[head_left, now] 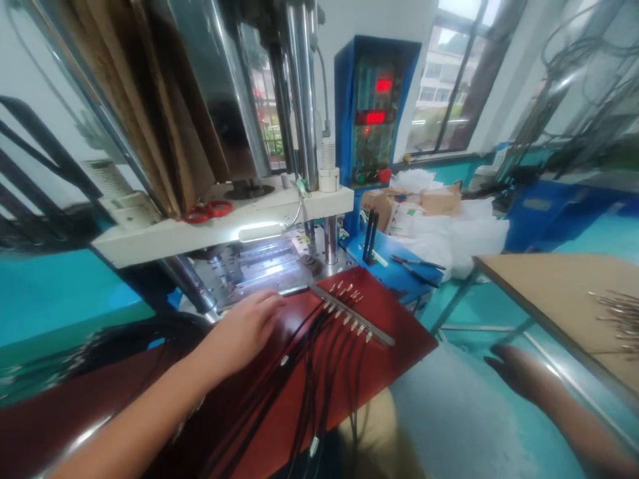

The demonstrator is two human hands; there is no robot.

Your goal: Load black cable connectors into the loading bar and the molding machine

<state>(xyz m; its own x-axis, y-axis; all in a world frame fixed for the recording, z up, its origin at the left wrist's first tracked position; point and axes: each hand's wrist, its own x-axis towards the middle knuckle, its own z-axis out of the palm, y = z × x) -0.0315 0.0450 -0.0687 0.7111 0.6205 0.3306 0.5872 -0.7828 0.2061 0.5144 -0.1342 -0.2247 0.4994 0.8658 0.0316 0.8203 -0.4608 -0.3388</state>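
The fingers of the left hand (249, 326) curled loosely left of the metal bar (353, 315) — whether they gripped anything, I couldn't tell; those of the right hand (516, 372), well right of the bar, were slightly parted. Black cables (328, 359) ended along the bar, on the red tabletop (407, 329); the press (200, 238) stood behind it, leftward.

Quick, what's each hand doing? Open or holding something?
Left hand: over the red board; can't tell if it holds anything.
Right hand: open, nothing seen in it, near the brown table.
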